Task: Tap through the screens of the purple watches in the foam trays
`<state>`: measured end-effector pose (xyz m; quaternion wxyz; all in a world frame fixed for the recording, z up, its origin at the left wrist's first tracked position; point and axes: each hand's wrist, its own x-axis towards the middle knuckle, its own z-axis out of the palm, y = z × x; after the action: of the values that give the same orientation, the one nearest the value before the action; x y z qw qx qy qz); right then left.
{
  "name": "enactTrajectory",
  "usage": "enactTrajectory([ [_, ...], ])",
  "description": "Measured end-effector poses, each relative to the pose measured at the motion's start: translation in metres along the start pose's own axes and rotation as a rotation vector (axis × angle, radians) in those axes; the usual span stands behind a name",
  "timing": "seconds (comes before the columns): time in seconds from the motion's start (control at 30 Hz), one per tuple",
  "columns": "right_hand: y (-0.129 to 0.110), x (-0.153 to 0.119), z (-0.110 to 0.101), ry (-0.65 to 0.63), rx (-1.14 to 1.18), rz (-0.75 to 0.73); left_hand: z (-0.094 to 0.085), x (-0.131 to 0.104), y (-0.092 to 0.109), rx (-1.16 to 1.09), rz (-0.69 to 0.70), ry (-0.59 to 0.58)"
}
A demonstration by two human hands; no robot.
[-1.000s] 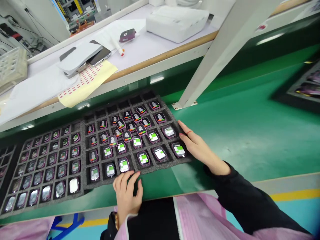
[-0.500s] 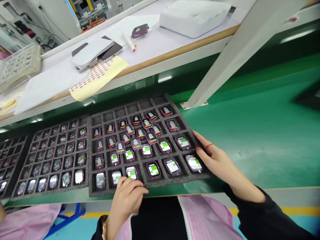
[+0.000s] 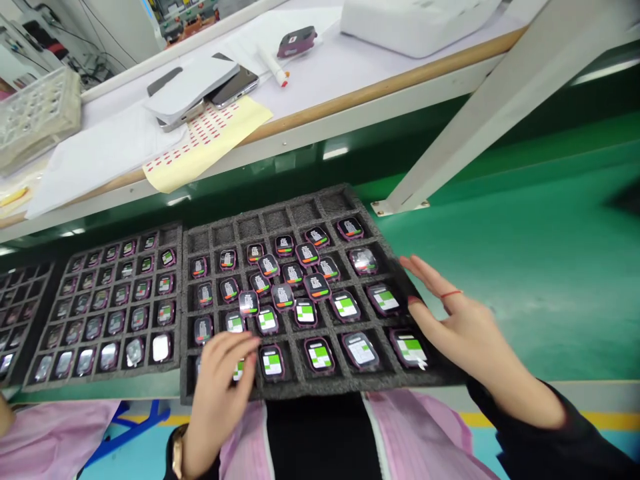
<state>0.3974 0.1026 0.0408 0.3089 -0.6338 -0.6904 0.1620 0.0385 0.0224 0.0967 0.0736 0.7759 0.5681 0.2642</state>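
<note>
A dark grey foam tray (image 3: pixel 325 385) lies before me, its compartments holding many purple-cased smartwatch bodies with lit screens. Several extra watches (image 3: pixel 283 297) rest on top of the dividers in the middle. My left hand (image 3: pixel 223 380) hovers over the front left compartments, thumb and fingers apart, with a green-and-white-screened watch (image 3: pixel 239 371) showing between them; whether it touches that watch I cannot tell. At the tray's right side, my right hand (image 3: pixel 457 327) has its fingers stretched out and its thumb spread, close to the edge and holding nothing.
A second filled foam tray (image 3: pixel 176 300) adjoins on the left. Above runs a shelf (image 3: pixel 320 100) bearing phones (image 3: pixel 233 87), a yellow sticker sheet (image 3: pixel 210 140), a marker (image 3: pixel 273 65) and a white box (image 3: pixel 415 27). A slanted white post (image 3: pixel 465 113) stands on the green bench (image 3: pixel 500 247).
My left hand has shifted left along the front row, and its fingers have spread. The right hand's fingers have straightened beside the tray edge. The whole view has moved slightly.
</note>
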Motion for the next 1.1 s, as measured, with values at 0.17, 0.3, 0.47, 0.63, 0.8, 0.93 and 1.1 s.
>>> enactTrajectory([
  [0.17, -0.023, 0.010, 0.005, 0.104, 0.102, -0.143, -0.011, -0.004, -0.044, 0.174, -0.333, 0.183],
  [0.3, -0.033, 0.013, 0.013, 0.173, 0.127, -0.299, -0.010, -0.011, -0.061, 0.248, -0.510, 0.206],
  [0.47, -0.025, 0.016, 0.011, 0.061, 0.202, -0.333, -0.008, -0.013, -0.066, 0.216, -0.566, 0.164],
  [0.63, -0.042, 0.037, 0.003, -0.223, 0.141, -0.539, -0.011, -0.007, -0.068, 0.156, -0.600, 0.196],
  [0.8, -0.084, 0.063, 0.010, -0.393, 0.110, -0.747, -0.013, -0.014, -0.067, 0.080, -0.650, 0.253],
  [0.93, -0.105, 0.074, 0.029, -0.450, 0.080, -0.845, -0.009, -0.034, -0.056, 0.076, -0.648, 0.340],
  [1.1, -0.113, 0.078, 0.050, -0.504, -0.004, -0.897, 0.007, -0.064, -0.043, 0.060, -0.657, 0.558],
])
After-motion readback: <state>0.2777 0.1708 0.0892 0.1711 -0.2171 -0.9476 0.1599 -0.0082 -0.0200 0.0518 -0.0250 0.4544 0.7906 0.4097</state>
